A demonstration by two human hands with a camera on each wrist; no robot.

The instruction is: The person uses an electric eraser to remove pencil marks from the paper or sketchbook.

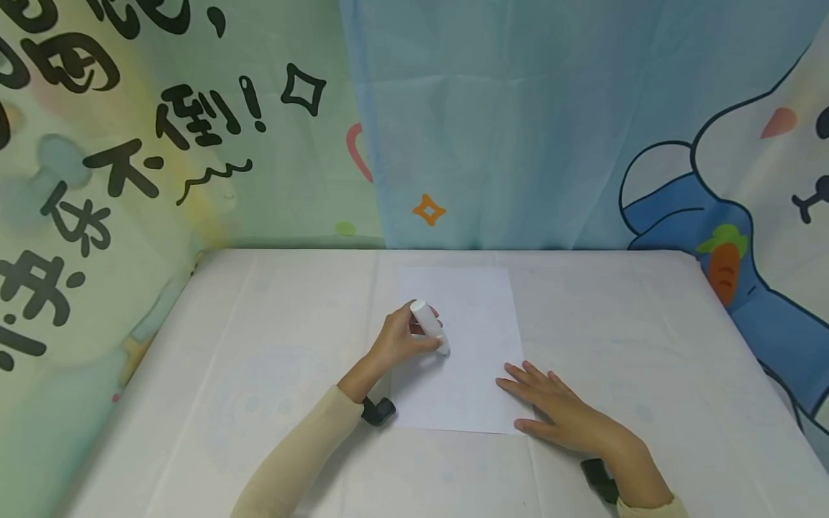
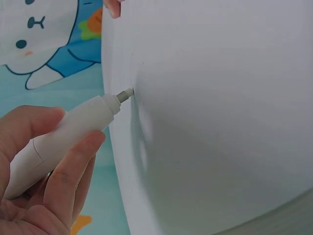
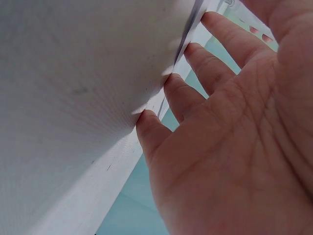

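My left hand (image 1: pixel 404 337) grips a thick white electric eraser (image 1: pixel 429 324) between thumb and fingers, above the sheet of white paper (image 1: pixel 476 309). The left wrist view shows the eraser's slim metal collar and small pale tip (image 2: pixel 129 92) pointing at the paper; the tip is at or very near the surface. My right hand (image 1: pixel 560 410) lies at the paper's lower right edge with its fingers stretched and spread. Seen from the right wrist, its fingertips (image 3: pixel 145 117) rest on the surface. No marks on the sheet can be made out in the head view.
The paper lies on a table with a white cloth (image 1: pixel 278 316). Behind the table hangs a printed blue and green curtain (image 1: pixel 518 144) with a rabbit figure on the right. Black wrist straps (image 1: pixel 378 411) sit on both wrists.
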